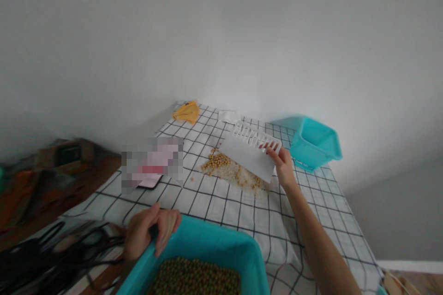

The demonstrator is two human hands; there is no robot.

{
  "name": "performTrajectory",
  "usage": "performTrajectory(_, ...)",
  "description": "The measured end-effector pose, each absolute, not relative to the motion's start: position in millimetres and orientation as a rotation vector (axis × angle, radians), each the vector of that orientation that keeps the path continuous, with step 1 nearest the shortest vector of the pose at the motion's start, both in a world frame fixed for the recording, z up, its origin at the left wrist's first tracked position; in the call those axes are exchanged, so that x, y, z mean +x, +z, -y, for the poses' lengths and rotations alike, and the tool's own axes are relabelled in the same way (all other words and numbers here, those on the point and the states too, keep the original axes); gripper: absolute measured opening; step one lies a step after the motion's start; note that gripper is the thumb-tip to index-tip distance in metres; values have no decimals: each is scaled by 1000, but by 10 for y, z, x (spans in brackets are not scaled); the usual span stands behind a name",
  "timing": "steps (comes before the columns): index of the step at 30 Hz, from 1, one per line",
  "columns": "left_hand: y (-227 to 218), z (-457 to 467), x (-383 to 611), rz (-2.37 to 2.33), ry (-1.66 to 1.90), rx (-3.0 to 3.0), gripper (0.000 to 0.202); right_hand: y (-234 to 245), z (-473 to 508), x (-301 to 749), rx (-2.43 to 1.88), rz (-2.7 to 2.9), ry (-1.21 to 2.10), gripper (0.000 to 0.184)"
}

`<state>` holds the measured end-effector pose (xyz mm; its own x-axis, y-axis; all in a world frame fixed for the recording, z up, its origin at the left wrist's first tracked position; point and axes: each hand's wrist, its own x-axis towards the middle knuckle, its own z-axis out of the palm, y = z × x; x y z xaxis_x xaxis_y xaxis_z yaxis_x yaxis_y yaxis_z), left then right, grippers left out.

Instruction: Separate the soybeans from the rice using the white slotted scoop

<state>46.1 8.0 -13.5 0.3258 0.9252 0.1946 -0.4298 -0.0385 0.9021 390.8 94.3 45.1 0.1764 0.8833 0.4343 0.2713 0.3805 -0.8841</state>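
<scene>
My right hand [283, 166] is closed on the upper corner of a white plastic panel [247, 152] with a row of slots along its far edge. The panel leans over a spread of yellow beans [216, 162] and small pale grains [235, 176] on the checked cloth, hiding part of them. Down at the front left, my left hand [152, 230] curls over the rim of a teal bin [221, 235]. A small dark object [153, 231] shows between its fingers, too blurred to name. Greenish-brown beans [197, 276] lie inside that bin.
A second teal basket [314, 145] is at the right by the wall. Toward the back lie a yellow bag [187, 112] and a white piece [228, 116]. A pink, partly blurred-out item [152, 166] lies left. Dark cables [79, 253] tangle at lower left.
</scene>
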Motion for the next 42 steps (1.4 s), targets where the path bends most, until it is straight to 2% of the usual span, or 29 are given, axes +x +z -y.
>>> performTrajectory(29,-186,-89,439,-494,1218,1154,67,455,-881,3852,-1099,1542,733,24)
performTrajectory(42,-225,-118,450,-469,1228,1147,67,373,-963,3980,-1129,1361,809,26)
